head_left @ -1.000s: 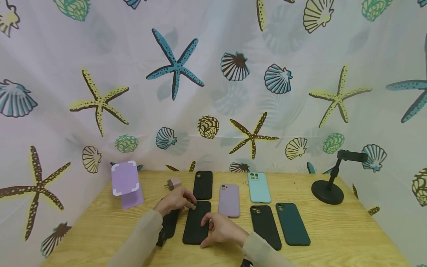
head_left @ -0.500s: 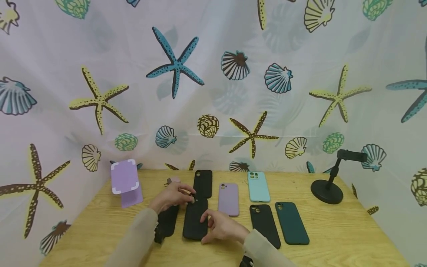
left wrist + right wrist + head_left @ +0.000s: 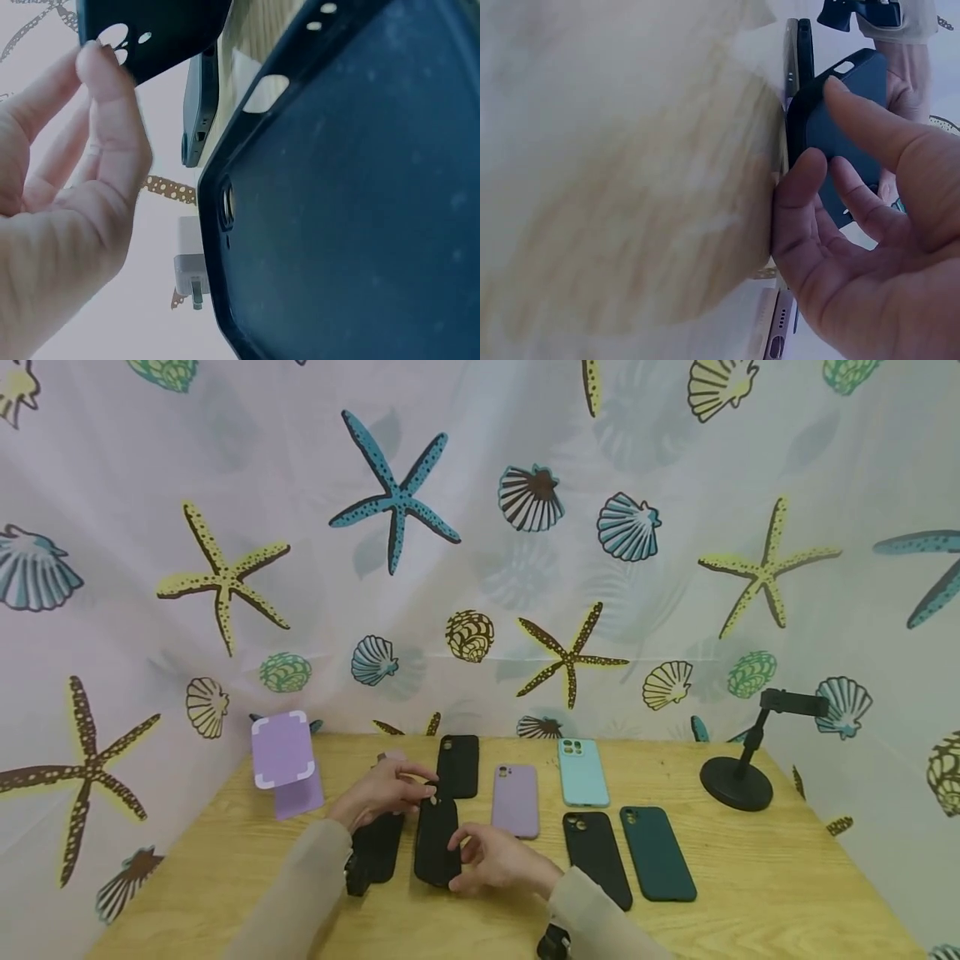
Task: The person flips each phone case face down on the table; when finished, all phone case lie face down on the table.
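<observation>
A black phone case [image 3: 437, 847] stands tilted on its side between my two hands. At its camera end, my left hand [image 3: 384, 792] pinches the edge near the cutouts, with thumb and fingertips meeting there in the left wrist view. My right hand [image 3: 501, 858] has curled fingers at the case's near right corner. In the right wrist view the thumb lies on the end with the port slot and a forefinger against the side. Another black phone case [image 3: 378, 850] lies to the left, hollow side up, partly under my left wrist; it fills the right of the left wrist view.
Further cases on the wooden table [image 3: 210, 877] are one black [image 3: 457, 767], one lilac [image 3: 515, 802], one light blue [image 3: 583, 774], one black [image 3: 597, 860] and one dark green [image 3: 658, 853]. A lilac stand [image 3: 285, 760], a black stand [image 3: 737, 781] and a plug [image 3: 390, 757] stand behind.
The black case between my hands lay flat before; its right side has come up and it now looks narrower. My left hand has shifted slightly left, still at its far end.
</observation>
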A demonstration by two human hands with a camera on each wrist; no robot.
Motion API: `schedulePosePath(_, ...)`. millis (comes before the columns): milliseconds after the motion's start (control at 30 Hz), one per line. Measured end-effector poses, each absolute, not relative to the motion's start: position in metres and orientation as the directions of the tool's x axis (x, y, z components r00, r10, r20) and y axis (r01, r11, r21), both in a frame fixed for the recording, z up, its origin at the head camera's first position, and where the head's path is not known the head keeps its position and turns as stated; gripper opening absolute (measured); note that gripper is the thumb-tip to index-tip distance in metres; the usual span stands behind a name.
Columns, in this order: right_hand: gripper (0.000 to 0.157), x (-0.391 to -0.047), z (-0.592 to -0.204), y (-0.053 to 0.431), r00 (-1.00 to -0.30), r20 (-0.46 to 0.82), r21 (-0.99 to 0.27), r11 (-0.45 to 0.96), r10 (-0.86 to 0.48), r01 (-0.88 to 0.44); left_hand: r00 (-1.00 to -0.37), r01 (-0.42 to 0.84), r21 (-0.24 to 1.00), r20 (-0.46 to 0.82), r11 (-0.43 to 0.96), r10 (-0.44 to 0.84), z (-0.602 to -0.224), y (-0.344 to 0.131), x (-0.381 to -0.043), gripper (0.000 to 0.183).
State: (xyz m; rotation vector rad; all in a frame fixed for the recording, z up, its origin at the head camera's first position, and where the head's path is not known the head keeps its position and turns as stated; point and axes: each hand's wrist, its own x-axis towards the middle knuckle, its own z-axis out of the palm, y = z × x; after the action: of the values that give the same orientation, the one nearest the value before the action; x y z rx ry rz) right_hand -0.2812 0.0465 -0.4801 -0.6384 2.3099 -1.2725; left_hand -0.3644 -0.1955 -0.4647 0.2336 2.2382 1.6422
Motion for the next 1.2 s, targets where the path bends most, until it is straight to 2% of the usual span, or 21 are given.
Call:
schedulePosePath(200, 0.03, -0.281, -0.484, 0.044, -0.798, -0.141, -0.92, 0.375, -0.586, -0.113, -0.949, -0.033, 0.958, -0.12, 0.285, 0.291, -0.464, -0.187, -0.364, 0.046)
schedulePosePath(400, 0.034, -0.276, -0.484, 0.041, -0.802, -0.16, -0.96, 0.282, -0.575, -0.01, -0.956, 0.006, 0.956, -0.081, 0.292, 0.283, -0.464, -0.175, -0.363, 0.047)
schedulePosePath(667, 0.041, -0.277, -0.478, 0.043, -0.795, -0.17, -0.969, 0.244, -0.582, 0.028, -0.951, 0.04, 0.954, -0.054, 0.296, 0.306, -0.463, -0.167, -0.366, 0.045)
schedulePosePath(900, 0.052, -0.274, -0.474, 0.044, -0.792, -0.11, -0.984, 0.18, -0.601, 0.0, -0.948, 0.033, 0.959, -0.059, 0.282, 0.313, -0.465, -0.158, -0.367, 0.04)
schedulePosePath(1100, 0.052, -0.274, -0.471, 0.046, -0.783, -0.042, -0.973, 0.204, -0.621, -0.11, -0.944, 0.053, 0.95, -0.052, 0.307, 0.325, -0.464, -0.154, -0.368, 0.037)
schedulePosePath(1200, 0.047, -0.275, -0.47, 0.047, -0.774, -0.015, -0.957, 0.233, -0.634, -0.172, -0.945, 0.046, 0.949, -0.059, 0.311, 0.322, -0.465, -0.153, -0.367, 0.036)
